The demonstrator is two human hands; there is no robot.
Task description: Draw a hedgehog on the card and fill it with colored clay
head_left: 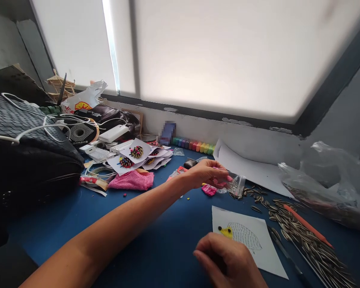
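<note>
My left hand (211, 174) reaches across the blue table, its fingers closed on a small clear zip bag (239, 185). Pink lumps show by the fingertips; whether they are inside the plastic I cannot tell. Just below lies a bright pink packet (209, 190). My right hand (232, 260) is curled near the front edge, over the lower left of a white paper card (270, 256). Anything in its fingers is hidden. On the card is a drawn hedgehog outline (246, 236) with a yellow clay face (226, 231) and black dots for eye and nose.
Striped sunflower seeds (315, 252) are heaped at right, with an orange stick (307, 225) and a pen (288, 256) beside them. A plastic bag (333, 188) stands behind. Decorated cards (136, 152), a pink cloth (132, 180) and a black bag (33, 160) fill the left.
</note>
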